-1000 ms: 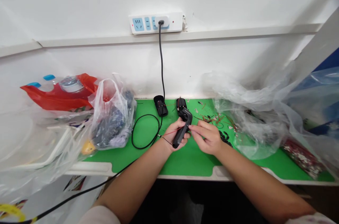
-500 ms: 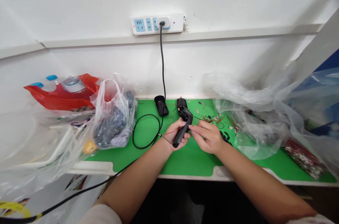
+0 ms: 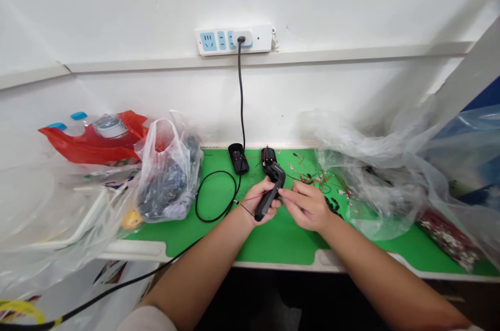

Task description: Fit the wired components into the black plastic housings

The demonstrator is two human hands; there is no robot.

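Above the middle of the green mat point(image 3: 281, 240), the left hand point(image 3: 258, 200) is closed round a black angled housing point(image 3: 271, 190) that trails thin red and black wires. The right hand point(image 3: 308, 208) pinches narrowly at the housing's side. Behind the mat stands a white wall with a power strip point(image 3: 233, 39), whose black cord point(image 3: 241, 101) loops down onto the mat. Clear plastic bags point(image 3: 371, 185) crowd the mat's right edge, and a white bag point(image 3: 167, 174) sits at its left.

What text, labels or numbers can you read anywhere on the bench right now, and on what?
No text can be read in this view.
power strip: socket openings only, no lettering legible.
black part in the left hand: no label visible.
red bag: any print too blurred to read.
patterned packet at the right: print too small to read.
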